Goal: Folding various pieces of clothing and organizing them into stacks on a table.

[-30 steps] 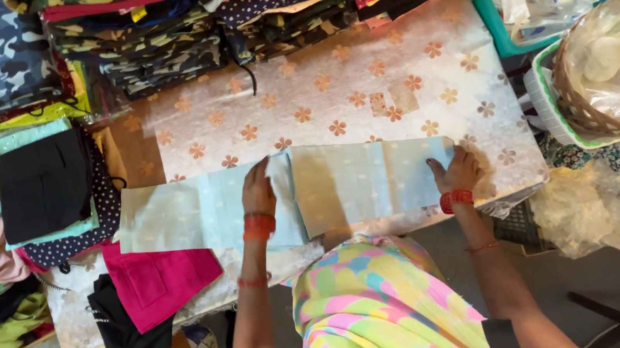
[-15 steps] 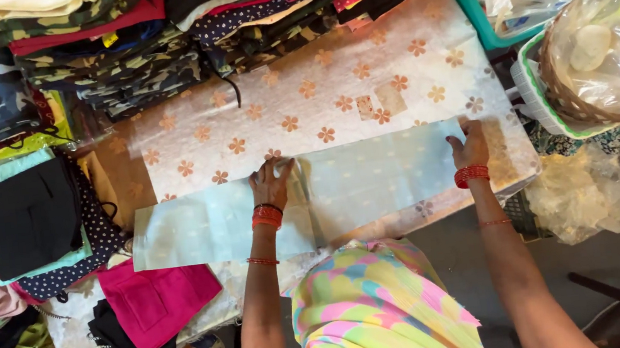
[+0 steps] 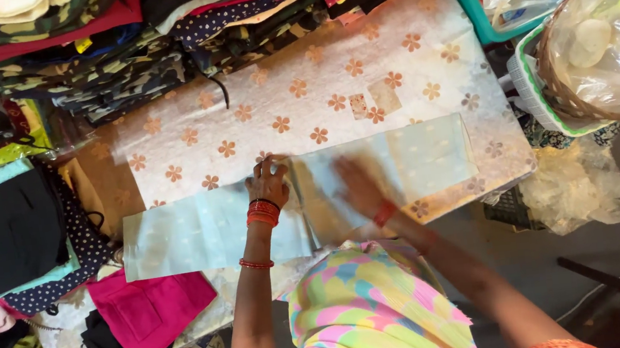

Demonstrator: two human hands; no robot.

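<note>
The left hand (image 3: 267, 180) is laid palm down on the upper edge of a long strip of pale blue cloth (image 3: 207, 231), its fingers bent and pressed onto the fabric near the middle of the strip; red bangles (image 3: 262, 213) are worn at its wrist. The right hand (image 3: 358, 185) is seen flat on the same cloth just to the right, blurred, so whether its fingers are spread or together cannot be told; a red band is worn at that wrist too. The pale blue cloth is stretched from left to right across the near edge of the work surface, with both hands resting on its middle part and its right end (image 3: 432, 154) lying smooth and flat. Under it a white cloth with orange flowers (image 3: 302, 101) is spread over the table. Stacks of folded garments in camouflage and dark prints (image 3: 79, 60) are piled along the far side. To the left, a folded black piece (image 3: 9, 228) is set on a dotted dark fabric, and a magenta garment (image 3: 146, 309) is placed below the left end of the blue strip. At the right, a woven basket lined with clear plastic (image 3: 607, 47) is seen, with a crumpled plastic bag (image 3: 580, 186) below it.
</note>
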